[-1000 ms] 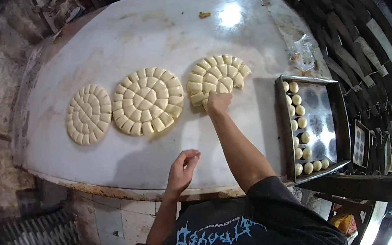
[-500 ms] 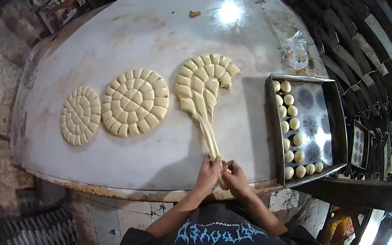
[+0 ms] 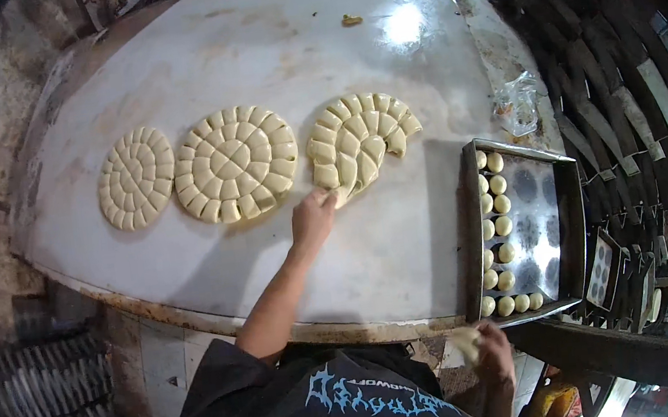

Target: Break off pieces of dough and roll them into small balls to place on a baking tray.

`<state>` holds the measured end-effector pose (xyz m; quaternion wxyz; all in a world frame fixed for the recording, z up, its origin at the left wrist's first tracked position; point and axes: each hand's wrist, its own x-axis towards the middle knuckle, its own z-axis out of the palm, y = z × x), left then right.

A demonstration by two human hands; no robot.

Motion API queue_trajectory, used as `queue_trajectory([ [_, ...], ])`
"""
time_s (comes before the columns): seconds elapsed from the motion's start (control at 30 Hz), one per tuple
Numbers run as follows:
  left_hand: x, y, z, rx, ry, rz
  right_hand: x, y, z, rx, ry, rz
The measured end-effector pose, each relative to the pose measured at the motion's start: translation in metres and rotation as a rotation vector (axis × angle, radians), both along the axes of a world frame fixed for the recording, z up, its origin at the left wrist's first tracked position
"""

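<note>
Three scored rounds of pale glossy dough lie in a row: a narrower left one [image 3: 135, 178], a middle one [image 3: 234, 162] and a broken right one [image 3: 361, 139] with a gap at its lower right and a twisted, drooping lower part. My left hand [image 3: 315, 219] pinches that lower part at its near end. My right hand [image 3: 492, 349] is low at the table's front edge, closed on a loose dough piece [image 3: 466, 342] and partly blurred.
A metal tray [image 3: 579, 222] at the right holds several dough balls [image 3: 505, 279] along two sides. A crumpled plastic bag [image 3: 516, 105] lies behind it. The pale table [image 3: 135, 272] has a worn front edge. Several dark metal pans [image 3: 601, 96] are stacked at the right.
The stretched strand between the right round and the front edge is gone. My left hand has moved up to the round; my right hand has moved right and down, holding a separate piece.
</note>
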<state>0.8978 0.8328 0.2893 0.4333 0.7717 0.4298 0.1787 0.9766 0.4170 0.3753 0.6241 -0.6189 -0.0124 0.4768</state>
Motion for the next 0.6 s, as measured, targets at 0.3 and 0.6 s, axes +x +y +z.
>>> queue_trajectory([
  [0.3, -0.191, -0.111, 0.025, -0.254, 0.077, 0.072, -0.015, 0.133, -0.012, 0.177, -0.116, -0.014],
  [0.6, -0.198, -0.016, 0.005, 0.347, -0.124, 0.078, 0.037, 0.170, -0.083, -0.287, -1.486, 0.629],
])
